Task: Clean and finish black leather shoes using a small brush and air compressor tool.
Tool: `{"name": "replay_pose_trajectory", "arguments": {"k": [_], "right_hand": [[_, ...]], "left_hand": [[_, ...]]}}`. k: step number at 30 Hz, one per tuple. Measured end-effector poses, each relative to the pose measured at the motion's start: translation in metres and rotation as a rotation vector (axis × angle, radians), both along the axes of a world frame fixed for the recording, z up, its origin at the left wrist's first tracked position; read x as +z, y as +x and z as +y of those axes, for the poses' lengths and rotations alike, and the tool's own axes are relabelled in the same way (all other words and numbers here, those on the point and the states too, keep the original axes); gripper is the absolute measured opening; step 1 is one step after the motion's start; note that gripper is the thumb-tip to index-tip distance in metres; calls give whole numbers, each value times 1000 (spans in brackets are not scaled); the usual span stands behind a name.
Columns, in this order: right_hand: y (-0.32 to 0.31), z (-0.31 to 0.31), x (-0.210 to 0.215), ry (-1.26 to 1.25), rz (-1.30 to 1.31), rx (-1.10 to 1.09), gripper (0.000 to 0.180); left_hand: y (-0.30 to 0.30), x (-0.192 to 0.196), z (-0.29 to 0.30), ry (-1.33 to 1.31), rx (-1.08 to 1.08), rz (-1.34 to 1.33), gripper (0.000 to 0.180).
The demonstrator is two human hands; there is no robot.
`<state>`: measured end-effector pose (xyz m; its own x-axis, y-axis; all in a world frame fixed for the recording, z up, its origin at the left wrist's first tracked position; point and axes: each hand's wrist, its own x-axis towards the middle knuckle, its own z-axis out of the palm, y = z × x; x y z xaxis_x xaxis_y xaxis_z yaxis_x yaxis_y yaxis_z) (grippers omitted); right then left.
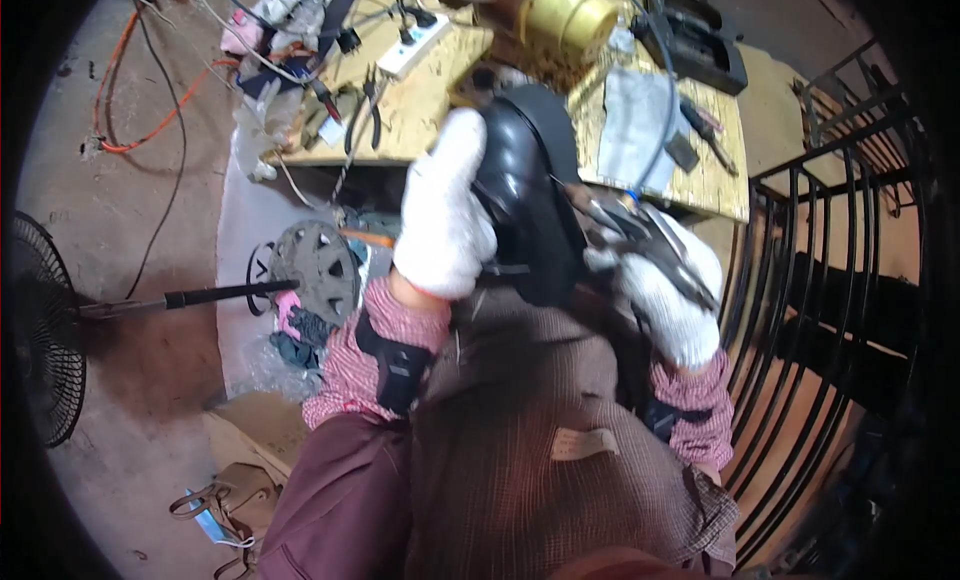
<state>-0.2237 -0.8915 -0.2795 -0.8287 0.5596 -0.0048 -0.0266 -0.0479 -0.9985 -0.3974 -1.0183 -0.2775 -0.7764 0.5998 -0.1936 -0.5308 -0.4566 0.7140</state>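
A glossy black shoe [525, 195] is held up in front of my lap, toe end toward the bench. My left hand [445, 210], in a white knit glove, is closed around its left side. In my right hand [675, 285], also gloved in white, is a pair of metal pliers [650, 240], with a bit of blue near its front. Its tip reaches the shoe's right edge; whether it grips the edge is too blurred to tell. The right fingers are partly hidden behind the tool.
Ahead stands a wooden bench [405, 110] with black-handled pliers [363, 110], a white power strip [413, 45], a yellow container [565, 20] and a grey cloth [635, 125]. Black metal rails [800, 280] rise at right. A fan [48, 330] and its round base [318, 270] are at left.
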Motion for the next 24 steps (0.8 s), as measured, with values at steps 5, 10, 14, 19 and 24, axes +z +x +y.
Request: {"name": "replay_pose_trajectory", "arguments": {"k": [5,10,14,19,24], "right_hand": [[5,8,-33,-213,-104,186,28],[11,-4,-73,5,-126,152,22],[20,-12,-93,267,-140,152,21],[44,-21,-117,700,-57,138,27],[61,-27,-131,678,55,99,31]], "left_hand": [[-32,-23,-17,16,57,-14,36],[-62,-66,-43,10,7,-155,46],[-100,-129,-89,-40,15,-238,48],[-103,-182,-109,-86,224,-299,44],[-103,-243,-138,-265,254,-379,46]]}}
